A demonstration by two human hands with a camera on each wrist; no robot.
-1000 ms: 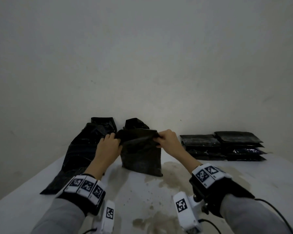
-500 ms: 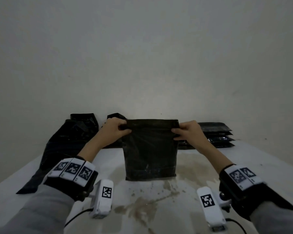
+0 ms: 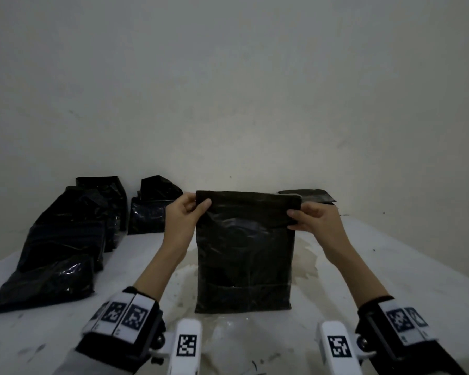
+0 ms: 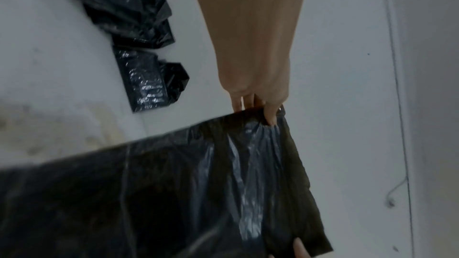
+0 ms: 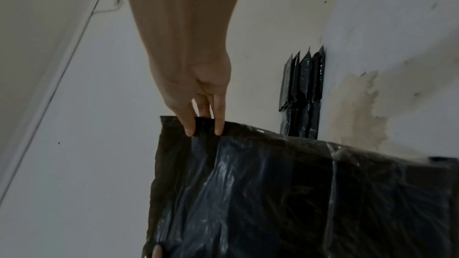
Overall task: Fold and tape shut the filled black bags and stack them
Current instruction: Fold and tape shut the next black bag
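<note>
A filled black bag stands upright on the white table in front of me, its top edge pulled straight. My left hand pinches the top left corner, thumb in front. My right hand pinches the top right corner. The left wrist view shows my left hand on the bag. My right hand grips the bag in the right wrist view. Behind it at the right lies a stack of flat folded bags, mostly hidden by the bag; the stack shows more fully in the right wrist view.
Several loose black bags lie heaped at the table's left, and one more stands by the wall. A plain wall closes the far side. Brownish stains mark the table around the held bag.
I lifted the bag from beside the pile, drew it toward me and stretched its crumpled top flat between both hands. The folded stack is now mostly behind it.
</note>
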